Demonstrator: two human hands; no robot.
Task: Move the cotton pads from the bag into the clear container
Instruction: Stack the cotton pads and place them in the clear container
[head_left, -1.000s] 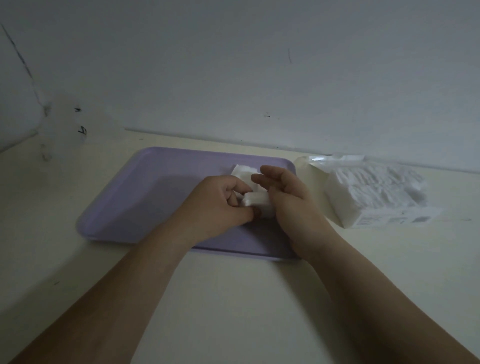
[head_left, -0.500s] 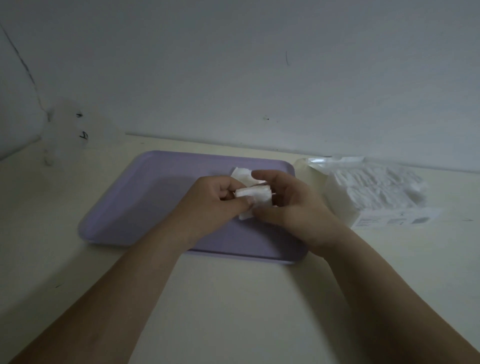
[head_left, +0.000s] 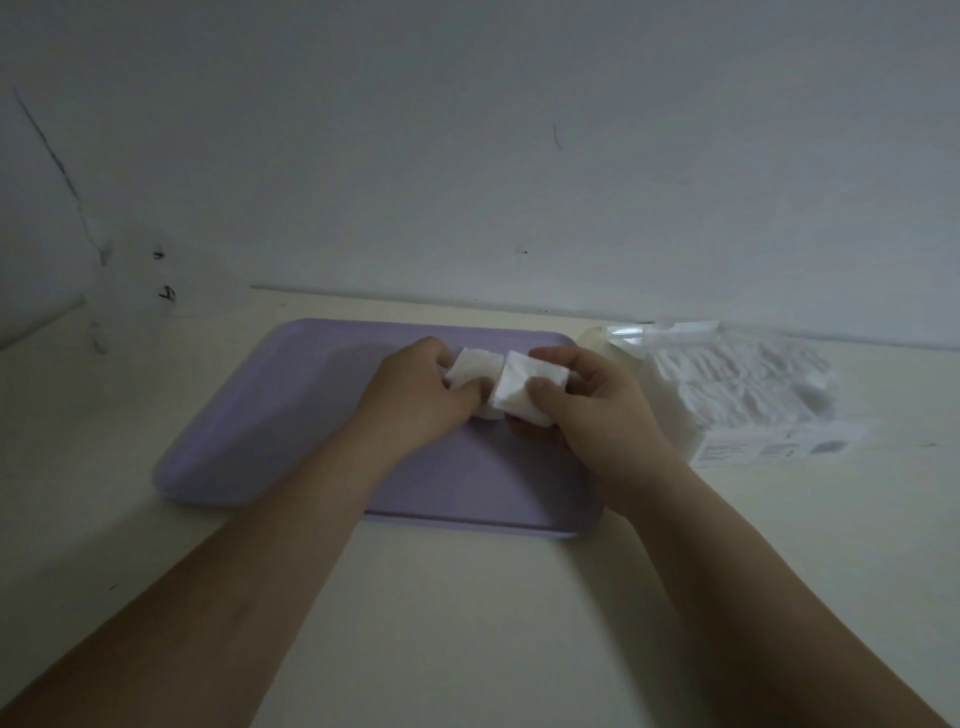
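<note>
Gripping one stack of cotton pads (head_left: 470, 371) in the left hand (head_left: 415, 405) and another in the right hand (head_left: 597, 415) over the purple tray (head_left: 270, 426) at mid-frame, the person is probably squaring them, so gentle even pressure is advisable; the bag (head_left: 753, 395) is lying at right.

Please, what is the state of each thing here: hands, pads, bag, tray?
Purple tray: flat on the table.
Cotton pads: two stacks, held over the tray.
Left hand: grips one stack.
Right hand: pinches the other stack.
Bag: lying on the table, open, many pads inside.
</note>
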